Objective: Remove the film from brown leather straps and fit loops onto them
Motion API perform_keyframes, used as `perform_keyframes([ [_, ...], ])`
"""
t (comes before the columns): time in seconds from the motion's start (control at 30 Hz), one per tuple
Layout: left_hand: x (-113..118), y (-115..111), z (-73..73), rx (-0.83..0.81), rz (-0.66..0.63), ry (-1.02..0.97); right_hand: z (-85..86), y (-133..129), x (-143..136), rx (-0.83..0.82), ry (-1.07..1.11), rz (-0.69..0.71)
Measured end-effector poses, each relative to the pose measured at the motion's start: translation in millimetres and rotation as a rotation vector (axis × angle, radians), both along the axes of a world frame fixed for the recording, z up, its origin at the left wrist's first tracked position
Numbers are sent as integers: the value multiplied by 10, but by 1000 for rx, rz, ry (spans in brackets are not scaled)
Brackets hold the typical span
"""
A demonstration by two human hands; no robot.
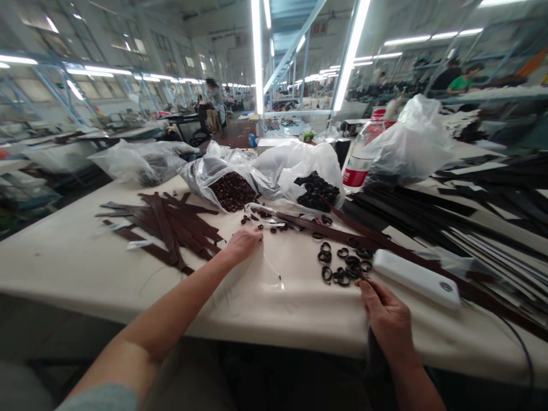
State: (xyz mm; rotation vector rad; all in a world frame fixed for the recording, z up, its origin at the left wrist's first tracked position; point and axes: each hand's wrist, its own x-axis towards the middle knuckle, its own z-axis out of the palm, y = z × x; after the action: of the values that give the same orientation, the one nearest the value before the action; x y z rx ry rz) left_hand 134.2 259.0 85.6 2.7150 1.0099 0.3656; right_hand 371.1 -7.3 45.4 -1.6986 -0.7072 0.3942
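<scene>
My left hand [245,242] reaches to the middle of the table with its fingers closed together. At its fingertips is a small dark loop [260,227], beside several similar small loops [279,227]. My right hand [389,314] is closed near the table's front edge, thumb against fingers, on a dark strap [375,349]. The strap's end pokes out at the fingertips, and its rest hangs below the hand. Just beyond the right fingertips lies a cluster of black coiled loops [351,265].
Brown leather strips [165,228] lie left, black strips [411,214] right. Open plastic bags hold brown pieces [233,191] and black pieces [315,190]. A white power bank [415,278] lies beside my right hand. A plastic bottle [358,162] stands behind. Other people sit farther off.
</scene>
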Motion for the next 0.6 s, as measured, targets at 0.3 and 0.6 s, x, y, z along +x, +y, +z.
perform_keyframes([
  [0.3, -242, -518, 259, -276, 194, -481, -11, -26, -31, -34, -121, -14],
  [0.6, -553, -1699, 8, -1475, 415, -1237, 499, -97, -1052, 82, -567, 623],
])
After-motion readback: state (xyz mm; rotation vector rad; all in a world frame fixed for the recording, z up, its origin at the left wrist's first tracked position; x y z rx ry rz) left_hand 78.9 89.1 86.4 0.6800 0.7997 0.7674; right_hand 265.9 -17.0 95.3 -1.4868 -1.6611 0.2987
